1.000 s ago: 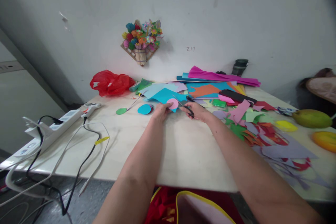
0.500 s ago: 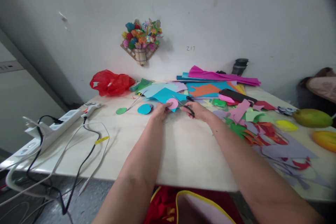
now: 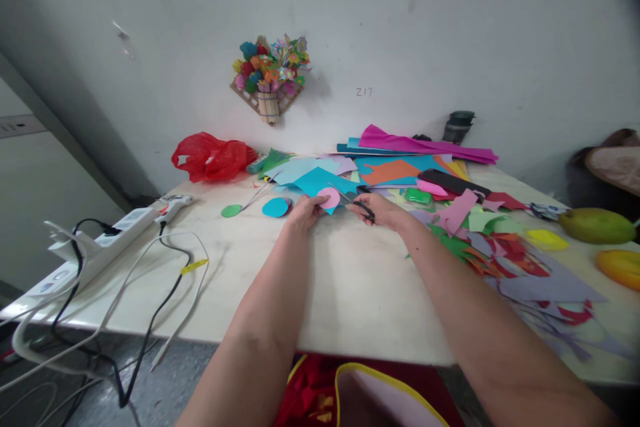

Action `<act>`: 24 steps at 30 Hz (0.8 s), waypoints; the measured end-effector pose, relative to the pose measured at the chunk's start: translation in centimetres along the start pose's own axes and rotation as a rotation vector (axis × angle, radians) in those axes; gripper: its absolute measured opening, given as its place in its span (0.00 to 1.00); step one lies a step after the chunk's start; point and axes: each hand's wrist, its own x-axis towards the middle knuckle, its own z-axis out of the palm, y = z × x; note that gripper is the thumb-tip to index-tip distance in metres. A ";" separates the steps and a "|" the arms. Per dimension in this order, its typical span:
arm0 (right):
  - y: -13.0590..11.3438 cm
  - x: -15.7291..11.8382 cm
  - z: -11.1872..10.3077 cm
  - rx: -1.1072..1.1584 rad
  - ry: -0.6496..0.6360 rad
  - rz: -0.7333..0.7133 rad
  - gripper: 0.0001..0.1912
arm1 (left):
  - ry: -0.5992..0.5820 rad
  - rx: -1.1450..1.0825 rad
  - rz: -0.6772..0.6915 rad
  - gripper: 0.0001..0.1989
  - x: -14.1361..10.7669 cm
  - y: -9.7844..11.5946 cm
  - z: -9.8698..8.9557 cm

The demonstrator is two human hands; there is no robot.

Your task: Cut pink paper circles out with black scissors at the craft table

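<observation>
In my left hand (image 3: 309, 211) a pink paper circle (image 3: 329, 197) lies against a blue sheet of paper (image 3: 316, 180), thumb on top and fingers beneath. My right hand (image 3: 377, 209) is closed round the black handles of a pair of scissors (image 3: 364, 208). The scissor blades point up and left, at the right edge of the pink circle, over the blue sheet. Left of my left hand, blue paper circles (image 3: 275, 207) lie stacked on the table, and a green disc on a thin stem (image 3: 231, 211) lies farther left.
Paper scraps (image 3: 515, 257) in several colours cover the right side, near a green mango (image 3: 595, 225). A red plastic bag (image 3: 213, 157) sits at the back left. A white power strip (image 3: 100, 250) with loose cables lines the left edge. Folded magenta paper (image 3: 425, 144) lies along the wall.
The handles of the scissors have shifted slightly, and my right hand's grip on them has moved a little. My left hand and the pink circle have stayed nearly still.
</observation>
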 end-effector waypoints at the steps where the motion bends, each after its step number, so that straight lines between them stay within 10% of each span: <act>1: -0.1 -0.1 0.0 -0.003 0.000 0.001 0.10 | -0.001 0.000 0.000 0.07 0.0 0.0 0.0; 24: 0.0 -0.1 -0.6 0.014 0.003 0.019 0.10 | -0.011 0.009 -0.091 0.06 0.2 0.3 -0.3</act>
